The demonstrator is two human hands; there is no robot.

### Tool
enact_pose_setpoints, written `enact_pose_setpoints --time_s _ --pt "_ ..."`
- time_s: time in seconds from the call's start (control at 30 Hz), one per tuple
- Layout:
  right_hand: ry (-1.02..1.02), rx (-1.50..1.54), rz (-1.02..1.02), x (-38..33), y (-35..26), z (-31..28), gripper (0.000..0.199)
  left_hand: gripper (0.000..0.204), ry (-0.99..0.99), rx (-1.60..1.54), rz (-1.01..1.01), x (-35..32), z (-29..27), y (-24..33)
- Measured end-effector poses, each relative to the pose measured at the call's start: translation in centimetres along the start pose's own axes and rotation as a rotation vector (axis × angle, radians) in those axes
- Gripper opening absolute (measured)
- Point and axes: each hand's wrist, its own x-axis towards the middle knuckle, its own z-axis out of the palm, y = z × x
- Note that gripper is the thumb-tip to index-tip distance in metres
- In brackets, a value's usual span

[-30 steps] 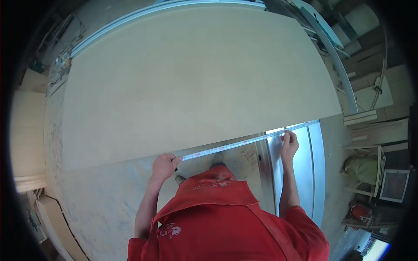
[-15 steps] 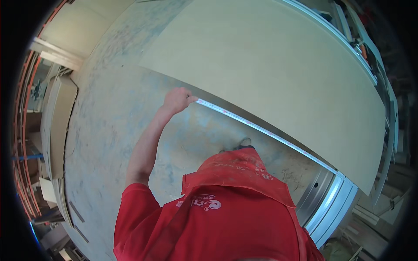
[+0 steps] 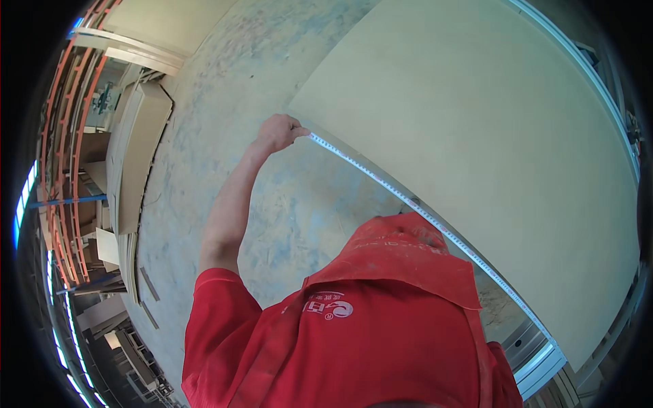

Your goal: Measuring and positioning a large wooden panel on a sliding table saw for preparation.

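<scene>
My left hand (image 3: 279, 133) is closed, its thumb and fingers pinching the end of a measuring tape (image 3: 476, 259). The white blade runs stretched and nearly straight from my fingers toward the lower right, along the near edge of a large beige board (image 3: 469, 136). At its other end the blade reaches a silvery metal rail (image 3: 542, 370) by the board's near right corner. The tape's case does not show. My right hand is out of the picture; only a bit of the red sleeve on that side is visible.
A stack of boards (image 3: 141, 146) leans at the left beside orange racks (image 3: 60, 136). Two thin strips (image 3: 149, 283) lie on the stained concrete floor (image 3: 197, 163). Along the board's far side runs a long metal rail (image 3: 590, 75). My red apron (image 3: 408, 262) hangs close to the tape.
The view has turned, so the board and racks sit farther right. My left hand, still pinching the tape end, now appears nearer the board's left corner, and the blade lies closer to the board's edge.
</scene>
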Motion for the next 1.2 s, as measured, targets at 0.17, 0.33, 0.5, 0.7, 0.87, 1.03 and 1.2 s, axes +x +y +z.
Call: enact_pose_setpoints --time_s 0.17,0.33,0.5,0.7,0.87,1.03,1.2 --pt "0.014 0.045 -0.069 0.0 -7.0 5.0 0.024 0.034 -0.123 -0.045 0.001 3.2 -2.0 -4.6" --pt "0.074 0.129 -0.165 -1.1 -9.5 10.8 0.026 0.033 -0.298 -0.130 0.183 7.0 -2.3 -6.9" --pt "0.260 0.203 -0.242 -4.5 -6.3 17.2 0.029 0.030 -0.605 -0.246 0.320 10.9 -3.2 -8.6" --pt "0.433 0.212 -0.080 -6.3 -0.4 27.6 0.033 0.023 -0.766 -0.201 0.529 13.9 -3.1 -8.6" --pt "0.534 0.168 0.087 -8.3 0.1 32.2 0.039 0.022 -0.908 -0.295 0.549 15.5 -2.2 -9.1" --pt "0.578 0.208 0.095 -10.3 -3.7 35.6 0.046 0.022 -0.983 -0.287 0.598 16.1 -2.2 -8.7" --pt "0.506 0.165 -0.076 -11.7 -6.7 38.7 0.049 0.021 -1.035 -0.324 0.571 16.3 -2.1 -8.4"
